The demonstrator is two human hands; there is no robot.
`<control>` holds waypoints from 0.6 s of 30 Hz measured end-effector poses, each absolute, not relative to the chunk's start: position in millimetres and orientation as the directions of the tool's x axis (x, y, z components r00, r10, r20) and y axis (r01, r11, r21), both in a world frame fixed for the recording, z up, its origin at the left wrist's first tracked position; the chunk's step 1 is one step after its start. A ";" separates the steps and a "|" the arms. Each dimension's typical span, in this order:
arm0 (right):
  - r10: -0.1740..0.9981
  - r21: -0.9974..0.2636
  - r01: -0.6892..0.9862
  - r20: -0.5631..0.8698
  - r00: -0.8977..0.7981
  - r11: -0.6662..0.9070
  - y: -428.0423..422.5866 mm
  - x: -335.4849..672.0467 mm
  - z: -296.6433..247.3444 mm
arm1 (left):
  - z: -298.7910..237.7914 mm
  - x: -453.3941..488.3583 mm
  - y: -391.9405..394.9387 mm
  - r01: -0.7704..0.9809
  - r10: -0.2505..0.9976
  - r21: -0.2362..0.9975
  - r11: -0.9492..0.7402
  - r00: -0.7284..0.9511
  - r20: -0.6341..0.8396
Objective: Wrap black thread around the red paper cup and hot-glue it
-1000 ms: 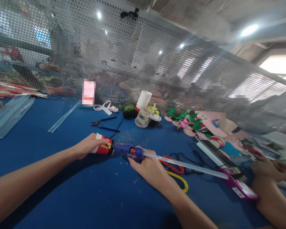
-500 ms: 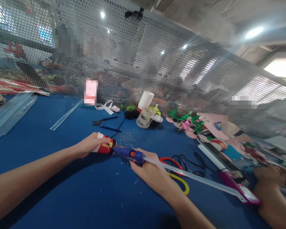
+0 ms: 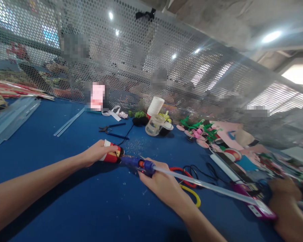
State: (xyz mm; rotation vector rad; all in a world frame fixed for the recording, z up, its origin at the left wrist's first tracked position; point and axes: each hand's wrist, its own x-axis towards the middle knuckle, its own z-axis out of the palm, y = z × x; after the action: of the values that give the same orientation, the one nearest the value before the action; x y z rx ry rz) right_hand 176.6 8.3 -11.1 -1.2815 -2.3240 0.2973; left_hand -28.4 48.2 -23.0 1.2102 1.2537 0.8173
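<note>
Blue tabletop, flecked with pale bits, spreads between the two forearms, leaving room on the near side. At near right, a purple case lies beneath the far-reaching end of a clear glue stick, with a co-worker's hand close beyond its right side, so space there is tight. Beside the right wrist lies a yellow loop handle. The right hand is wrapped round a blue glue gun, which points left; the stick juts from its back. The left hand is clamped on a red-and-white cup, turned sideways, its dark right end at the gun's nozzle; I cannot tell whether they touch. Farther, spread pliers lie with tabletop around them. A clear container stands beyond, and a perforated screen bounds the far edge.
</note>
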 end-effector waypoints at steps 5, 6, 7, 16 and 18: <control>0.874 -0.446 0.754 0.308 -0.376 0.482 13.3 175.4 -9.3 | -23.5 -27.8 46.1 0.293 0.961 0.950 0.111 0.211 -0.178; 0.879 -0.451 0.758 0.312 -0.361 0.471 14.3 175.1 -8.9 | -23.2 -27.7 45.6 0.317 0.961 0.944 0.090 0.221 -0.166; 0.885 -0.456 0.763 0.318 -0.341 0.458 15.1 174.9 -8.7 | -22.5 -27.5 45.0 0.339 0.960 0.938 0.070 0.232 -0.155; 0.917 -0.431 0.820 0.301 -0.262 0.376 19.3 175.4 -15.0 | -13.9 -25.2 40.2 0.415 0.947 0.909 -0.026 0.302 -0.111; 0.920 -0.432 0.825 0.305 -0.247 0.365 19.8 174.9 -15.0 | -14.2 -25.3 40.4 0.427 0.942 0.903 -0.052 0.320 -0.098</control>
State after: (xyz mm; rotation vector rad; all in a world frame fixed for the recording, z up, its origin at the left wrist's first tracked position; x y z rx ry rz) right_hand 174.9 19.8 -15.0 -1.5065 -2.1257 0.2480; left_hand -25.3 40.4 -14.2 1.6466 1.2590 0.6874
